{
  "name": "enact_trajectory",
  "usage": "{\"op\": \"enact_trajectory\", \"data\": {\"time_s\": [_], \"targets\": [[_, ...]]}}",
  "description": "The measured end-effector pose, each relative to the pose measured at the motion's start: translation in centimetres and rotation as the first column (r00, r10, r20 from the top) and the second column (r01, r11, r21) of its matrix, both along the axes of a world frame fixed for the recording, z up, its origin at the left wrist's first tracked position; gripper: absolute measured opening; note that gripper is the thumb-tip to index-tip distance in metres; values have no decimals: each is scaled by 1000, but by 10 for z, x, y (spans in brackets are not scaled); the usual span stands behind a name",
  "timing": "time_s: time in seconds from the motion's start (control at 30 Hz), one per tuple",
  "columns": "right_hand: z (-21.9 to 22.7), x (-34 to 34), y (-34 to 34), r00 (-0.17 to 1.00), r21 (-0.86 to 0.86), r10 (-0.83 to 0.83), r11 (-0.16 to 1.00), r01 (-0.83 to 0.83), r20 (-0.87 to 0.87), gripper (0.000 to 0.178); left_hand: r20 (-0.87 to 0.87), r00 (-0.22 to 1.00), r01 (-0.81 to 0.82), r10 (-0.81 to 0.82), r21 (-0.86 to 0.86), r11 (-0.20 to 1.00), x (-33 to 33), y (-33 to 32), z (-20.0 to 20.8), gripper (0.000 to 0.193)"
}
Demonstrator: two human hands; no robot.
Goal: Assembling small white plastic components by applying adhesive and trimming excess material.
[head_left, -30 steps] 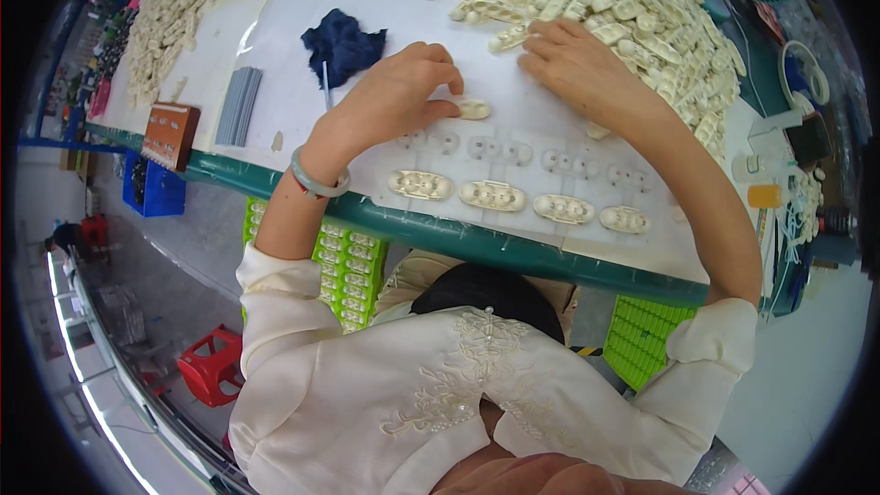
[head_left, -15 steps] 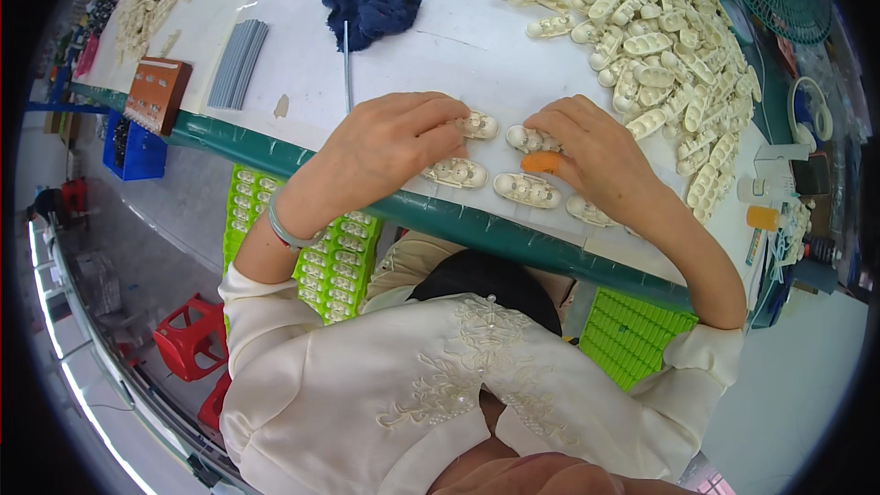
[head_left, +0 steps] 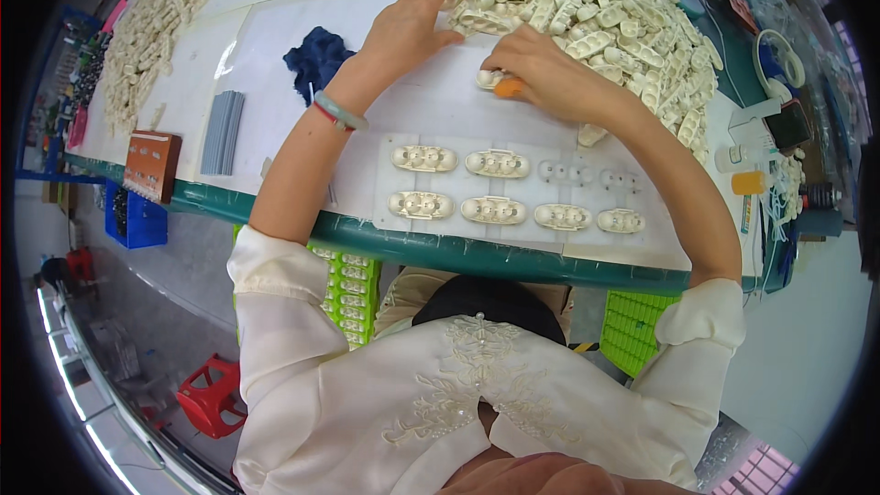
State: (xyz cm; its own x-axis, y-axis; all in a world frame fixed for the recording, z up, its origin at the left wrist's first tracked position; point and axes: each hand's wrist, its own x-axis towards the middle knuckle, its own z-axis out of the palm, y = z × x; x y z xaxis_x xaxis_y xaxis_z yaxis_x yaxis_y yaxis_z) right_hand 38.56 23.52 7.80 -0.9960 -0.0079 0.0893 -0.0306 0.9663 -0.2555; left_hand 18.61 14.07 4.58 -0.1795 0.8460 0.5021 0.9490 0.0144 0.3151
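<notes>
Pinching a small cream piece point(head_left: 487, 80), the right hand point(head_left: 550, 78) is at the near side of a big pile point(head_left: 587, 18). Its fingers are close together on the piece and hide most of it, and one wears an orange cover point(head_left: 509, 88). The left hand point(head_left: 401, 32) is by the pile's left edge, with its thumb and pointing finger spread wide. The pile is a bumpy heap of hard-looking cream bits, many long and round at the ends like pea pods, some with round hollows. On the smooth white surface point(head_left: 431, 101), nearer the body, lies a flat, cloudy plate point(head_left: 458, 185). Six pod-shaped pieces point(head_left: 493, 210) sit on it, four in the near row and two at the left of the far row. Each is a pale oval with little round shapes in a line inside. Off to the left are a crumpled dark blue cloth point(head_left: 316, 60) and a neat bunch of straight gray sticks point(head_left: 222, 133).
</notes>
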Motion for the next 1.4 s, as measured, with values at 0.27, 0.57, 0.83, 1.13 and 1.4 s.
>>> {"op": "enact_trajectory", "data": {"time_s": [0.27, 0.57, 0.83, 1.13, 1.4], "targets": [[53, 128, -12, 951, -357, -304, 882, 307, 66, 24, 401, 914, 144, -64, -173, 974, 16, -22, 11, 35], [23, 172, -34, 941, -92, -337, 939, 333, -37, 24, 830, 531, 571, -169, -203, 795, 100, -44, 43, 32], [8, 166, -16, 954, -329, -286, 913, 240, -96, 21, 432, 805, 520, -406, -184, 834, 145, -56, 50, 26], [-19, 173, -32, 862, -465, -401, 855, 230, -311, 24, 726, 676, 543, -126, -376, 751, 126, -55, 58, 26], [-2, 171, -32, 860, -520, -490, 776, 358, -139, 24, 713, 681, 559, -164, -363, 746, 128, -62, 71, 26]]}}
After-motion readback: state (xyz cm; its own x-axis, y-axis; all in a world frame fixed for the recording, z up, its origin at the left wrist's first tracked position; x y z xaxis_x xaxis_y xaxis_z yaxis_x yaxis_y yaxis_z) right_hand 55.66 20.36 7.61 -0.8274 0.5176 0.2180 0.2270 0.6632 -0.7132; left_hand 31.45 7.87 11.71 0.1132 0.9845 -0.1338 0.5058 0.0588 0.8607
